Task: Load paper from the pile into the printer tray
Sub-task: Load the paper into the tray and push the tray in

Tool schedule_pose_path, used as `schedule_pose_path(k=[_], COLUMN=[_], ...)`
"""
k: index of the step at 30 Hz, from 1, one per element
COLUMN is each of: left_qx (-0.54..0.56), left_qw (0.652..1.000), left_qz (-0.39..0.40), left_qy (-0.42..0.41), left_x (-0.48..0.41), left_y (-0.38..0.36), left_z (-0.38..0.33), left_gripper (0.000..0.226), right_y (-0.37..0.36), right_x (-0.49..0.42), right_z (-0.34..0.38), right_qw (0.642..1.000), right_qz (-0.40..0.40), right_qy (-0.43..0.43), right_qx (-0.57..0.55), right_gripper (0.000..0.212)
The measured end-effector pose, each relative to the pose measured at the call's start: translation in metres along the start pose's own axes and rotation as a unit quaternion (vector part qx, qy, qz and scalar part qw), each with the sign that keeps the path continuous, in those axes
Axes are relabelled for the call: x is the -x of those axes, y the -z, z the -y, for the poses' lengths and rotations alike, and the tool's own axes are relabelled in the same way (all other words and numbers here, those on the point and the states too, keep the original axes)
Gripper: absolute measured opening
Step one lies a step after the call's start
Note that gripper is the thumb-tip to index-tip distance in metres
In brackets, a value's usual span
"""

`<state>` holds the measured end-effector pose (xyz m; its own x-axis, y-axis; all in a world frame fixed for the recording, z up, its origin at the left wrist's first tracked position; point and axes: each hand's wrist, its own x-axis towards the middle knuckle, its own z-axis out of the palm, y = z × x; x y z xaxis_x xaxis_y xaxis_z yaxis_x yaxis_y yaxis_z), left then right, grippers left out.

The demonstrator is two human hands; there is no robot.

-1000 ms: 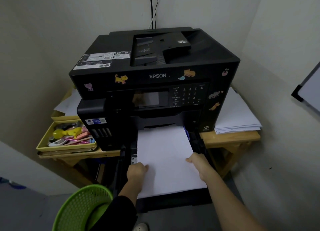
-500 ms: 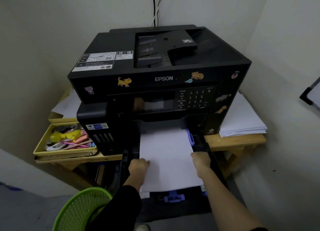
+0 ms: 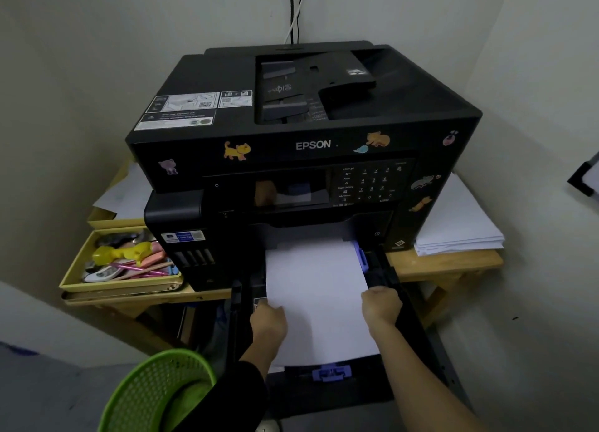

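Observation:
A black Epson printer [image 3: 301,146] with cat stickers stands on a wooden table. Its black paper tray [image 3: 327,389] is pulled out toward me below the front. A white paper stack [image 3: 317,298] lies in the tray, its far end under the printer. My left hand [image 3: 267,323] grips the stack's left edge, and my right hand [image 3: 381,305] grips its right edge. A blue end guide [image 3: 330,371] shows just past the stack's near edge, and a blue side guide [image 3: 359,253] sits by the right edge. The paper pile [image 3: 460,224] rests on the table, right of the printer.
A yellow box [image 3: 76,277] of pens and small items sits on the table's left side, loose sheets [image 3: 129,191] behind it. A green mesh basket [image 3: 155,392] stands on the floor at lower left. Walls close in on both sides. The wooden table edge [image 3: 447,263] shows right.
Both hands have slid the paper stack forward into the tray. The blue end guide, covered a second ago, now shows at the near edge. The view has moved closer to the printer.

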<state>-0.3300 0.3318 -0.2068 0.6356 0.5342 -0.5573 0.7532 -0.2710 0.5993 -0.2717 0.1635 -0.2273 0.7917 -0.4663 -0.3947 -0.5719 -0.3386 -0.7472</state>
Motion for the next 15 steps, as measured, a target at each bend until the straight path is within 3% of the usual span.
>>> schedule_pose_path(k=[6, 10, 13, 15], left_qx=[-0.053, -0.245, -0.322, -0.295], left_qw=[0.998, 0.965, 0.922, 0.909], left_qz=[0.000, -0.057, -0.093, -0.012], left_qy=[-0.018, -0.077, -0.196, -0.295], left_x=[-0.005, 0.001, 0.017, 0.025], left_y=[0.001, 0.005, 0.009, 0.008], left_z=[0.004, 0.005, 0.006, 0.013], left_gripper=[0.040, 0.055, 0.065, 0.073], right_y=[0.000, 0.006, 0.012, 0.019], right_x=[-0.001, 0.014, 0.029, 0.038], right_z=[-0.002, -0.001, -0.004, -0.007], right_qw=[0.998, 0.973, 0.929, 0.915], right_qz=[0.001, -0.005, 0.013, 0.125], right_qy=[0.043, 0.122, 0.208, 0.266], right_qx=[0.055, 0.198, 0.306, 0.277], right_gripper=[0.020, 0.024, 0.048, 0.060])
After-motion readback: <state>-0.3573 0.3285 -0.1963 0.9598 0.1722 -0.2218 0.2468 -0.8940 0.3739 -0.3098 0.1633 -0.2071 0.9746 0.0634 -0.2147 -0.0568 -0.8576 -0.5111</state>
